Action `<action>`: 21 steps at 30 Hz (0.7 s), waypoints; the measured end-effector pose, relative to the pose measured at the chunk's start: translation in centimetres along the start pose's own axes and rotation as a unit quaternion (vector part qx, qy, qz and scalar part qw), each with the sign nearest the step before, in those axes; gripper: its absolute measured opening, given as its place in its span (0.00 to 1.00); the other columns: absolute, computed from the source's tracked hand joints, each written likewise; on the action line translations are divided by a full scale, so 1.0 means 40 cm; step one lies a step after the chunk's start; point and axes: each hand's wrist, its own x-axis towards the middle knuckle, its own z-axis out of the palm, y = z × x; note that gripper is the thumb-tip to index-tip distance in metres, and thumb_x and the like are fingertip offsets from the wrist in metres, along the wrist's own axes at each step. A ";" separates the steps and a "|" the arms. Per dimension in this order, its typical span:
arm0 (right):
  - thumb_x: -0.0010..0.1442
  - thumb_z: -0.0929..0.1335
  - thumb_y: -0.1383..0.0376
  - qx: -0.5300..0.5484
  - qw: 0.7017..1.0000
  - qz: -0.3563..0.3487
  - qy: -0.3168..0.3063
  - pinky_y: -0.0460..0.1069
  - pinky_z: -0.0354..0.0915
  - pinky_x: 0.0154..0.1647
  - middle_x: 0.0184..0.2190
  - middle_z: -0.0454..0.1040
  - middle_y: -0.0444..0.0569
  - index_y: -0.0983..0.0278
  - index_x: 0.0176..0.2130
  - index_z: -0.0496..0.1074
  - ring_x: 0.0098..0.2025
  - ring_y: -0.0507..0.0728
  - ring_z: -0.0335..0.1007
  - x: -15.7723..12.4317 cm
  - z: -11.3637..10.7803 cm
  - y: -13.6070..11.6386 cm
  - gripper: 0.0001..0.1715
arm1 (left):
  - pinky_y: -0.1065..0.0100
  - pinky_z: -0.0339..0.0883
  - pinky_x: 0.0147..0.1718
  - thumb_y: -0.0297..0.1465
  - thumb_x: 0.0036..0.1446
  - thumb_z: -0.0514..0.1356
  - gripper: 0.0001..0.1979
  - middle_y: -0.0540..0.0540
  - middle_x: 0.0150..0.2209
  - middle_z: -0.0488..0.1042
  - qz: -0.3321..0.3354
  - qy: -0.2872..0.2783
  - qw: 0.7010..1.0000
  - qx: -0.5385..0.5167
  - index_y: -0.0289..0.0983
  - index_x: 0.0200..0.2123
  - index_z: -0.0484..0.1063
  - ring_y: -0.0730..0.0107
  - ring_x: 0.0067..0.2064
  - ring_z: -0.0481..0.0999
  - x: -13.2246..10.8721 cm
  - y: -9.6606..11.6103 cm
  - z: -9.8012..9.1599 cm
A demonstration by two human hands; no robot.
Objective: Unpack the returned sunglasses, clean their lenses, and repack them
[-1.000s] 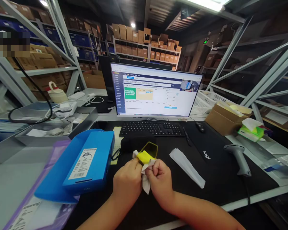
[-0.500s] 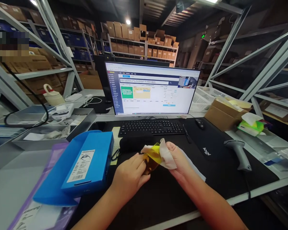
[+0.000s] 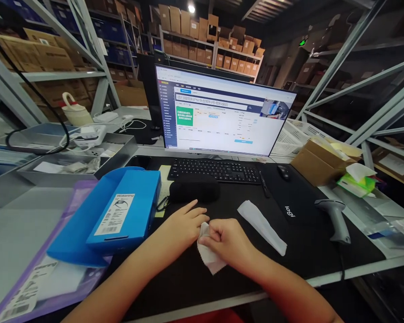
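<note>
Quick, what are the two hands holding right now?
Left hand: fingertips on the cloth; a grip cannot be told.
Right hand: closed, holding the cloth.

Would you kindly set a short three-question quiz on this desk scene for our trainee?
1. True or false: the right hand grips a white cloth.
2. What lies left of the cloth? A) blue box B) scanner C) mouse
3. What lies between the cloth and the keyboard?

Key: 1 true; 2 A; 3 the black case.
</note>
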 end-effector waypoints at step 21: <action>0.56 0.72 0.63 0.086 0.968 -0.036 -0.233 0.42 0.47 0.20 0.20 0.54 0.37 0.61 0.21 0.49 0.22 0.47 0.54 0.012 -0.099 0.031 0.28 | 0.48 0.58 0.63 0.25 0.41 0.73 0.19 0.48 0.46 0.79 0.003 -0.026 0.999 -0.033 0.41 0.39 0.76 0.55 0.55 0.74 0.005 0.013 -0.062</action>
